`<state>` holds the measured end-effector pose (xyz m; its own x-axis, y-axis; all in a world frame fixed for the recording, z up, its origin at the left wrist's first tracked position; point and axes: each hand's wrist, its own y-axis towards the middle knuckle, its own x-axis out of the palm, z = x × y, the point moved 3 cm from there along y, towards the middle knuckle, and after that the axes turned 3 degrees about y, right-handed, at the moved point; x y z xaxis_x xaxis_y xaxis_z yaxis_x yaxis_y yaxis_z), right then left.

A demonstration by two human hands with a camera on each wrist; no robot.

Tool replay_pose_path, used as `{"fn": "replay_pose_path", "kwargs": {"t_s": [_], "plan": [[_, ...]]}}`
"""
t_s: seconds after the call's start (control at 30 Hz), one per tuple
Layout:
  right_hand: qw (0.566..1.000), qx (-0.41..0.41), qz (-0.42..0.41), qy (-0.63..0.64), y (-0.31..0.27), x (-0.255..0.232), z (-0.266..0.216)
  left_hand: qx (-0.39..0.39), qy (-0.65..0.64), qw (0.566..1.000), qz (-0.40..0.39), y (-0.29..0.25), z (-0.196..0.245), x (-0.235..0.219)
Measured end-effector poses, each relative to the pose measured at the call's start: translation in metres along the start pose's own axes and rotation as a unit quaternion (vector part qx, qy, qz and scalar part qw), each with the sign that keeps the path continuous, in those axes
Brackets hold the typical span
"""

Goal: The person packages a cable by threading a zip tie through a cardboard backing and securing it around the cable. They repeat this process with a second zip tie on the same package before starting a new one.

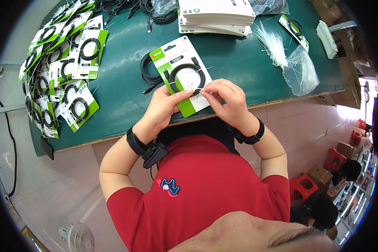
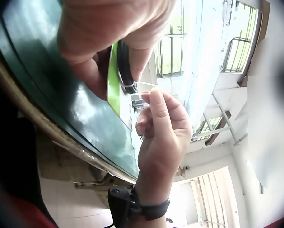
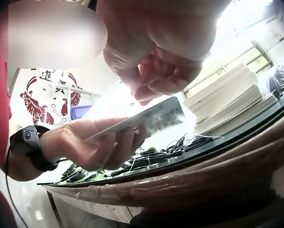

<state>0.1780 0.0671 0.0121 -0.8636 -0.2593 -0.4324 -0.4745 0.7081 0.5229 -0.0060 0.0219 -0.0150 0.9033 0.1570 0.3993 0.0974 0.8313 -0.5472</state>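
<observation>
At the dark green tabletop's (image 1: 248, 63) near edge, the left hand (image 1: 163, 108) grips a green-and-white cardboard card (image 1: 181, 74) bearing a coiled black cable (image 1: 187, 78); the right hand (image 1: 227, 100) pinches a thin white tie (image 1: 198, 90).

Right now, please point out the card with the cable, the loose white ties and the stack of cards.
card with the cable (image 1: 169, 57), head view, green upper strip.
loose white ties (image 1: 274, 43), head view, middle of the bundle.
stack of cards (image 1: 216, 10), head view, top card.
</observation>
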Motion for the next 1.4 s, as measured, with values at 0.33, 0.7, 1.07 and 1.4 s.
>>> {"fn": "replay_pose_path", "kwargs": {"t_s": [0.33, 0.7, 1.07, 1.4], "plan": [[1.000, 0.030, 0.005, 0.000, 0.004, 0.002, 0.003, 0.028, -0.004, 0.999, 0.024, 0.001, -0.002, -0.003], [1.000, 0.009, 0.004, 0.000, 0.002, 0.006, 0.002, 0.012, -0.019, 1.000, 0.012, 0.003, -0.005, -0.006], [1.000, -0.024, -0.001, -0.009, 0.001, 0.008, 0.002, 0.014, -0.035, 0.999, 0.014, 0.001, -0.004, -0.004], [0.993, -0.084, -0.047, -0.063, 0.000, 0.009, -0.004, 0.007, -0.039, 0.999, 0.005, -0.002, -0.004, -0.003]]}}
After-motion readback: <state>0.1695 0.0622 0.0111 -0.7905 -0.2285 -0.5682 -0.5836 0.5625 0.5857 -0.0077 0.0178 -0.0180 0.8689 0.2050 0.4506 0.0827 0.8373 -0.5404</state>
